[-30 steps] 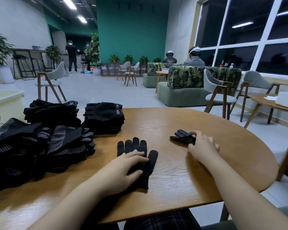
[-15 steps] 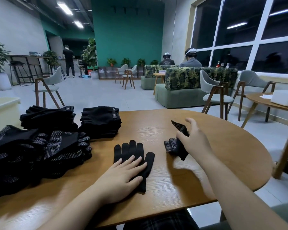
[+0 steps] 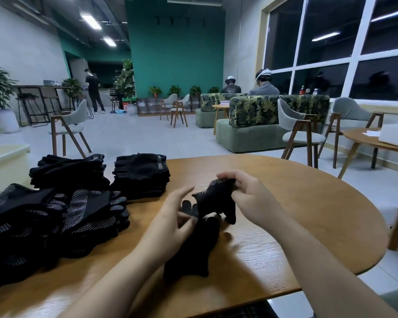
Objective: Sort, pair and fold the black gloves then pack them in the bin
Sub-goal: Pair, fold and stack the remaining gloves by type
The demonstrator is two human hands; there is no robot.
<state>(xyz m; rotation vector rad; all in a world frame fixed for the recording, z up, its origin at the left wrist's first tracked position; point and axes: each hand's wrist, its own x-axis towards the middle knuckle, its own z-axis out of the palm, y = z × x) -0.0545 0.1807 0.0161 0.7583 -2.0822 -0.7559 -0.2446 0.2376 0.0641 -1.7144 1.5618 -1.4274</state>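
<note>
- right hand (image 3: 248,198) pinches a dotted glove (image 3: 216,203) by its cuff, lifted above the round table (image 3: 308,214); glove's fingers droop toward the person
- left hand (image 3: 170,223), fingers loosely spread, touches the flat glove (image 3: 193,253); its long axis runs away from the person, fingertips far
- glove stacks (image 3: 78,203) sit left; cream bin (image 3: 5,161) beyond, contents unseen

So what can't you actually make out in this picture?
All in the head view:
- Flat glove on the table: partly hidden by the left hand and the lifted glove.
- Lifted glove's cuff: wrapped inside the right hand.
- Dotted glove pile: cut off by the left edge.
- The packing bin: not identifiable.
- Label on the folded stack: too small to read.
</note>
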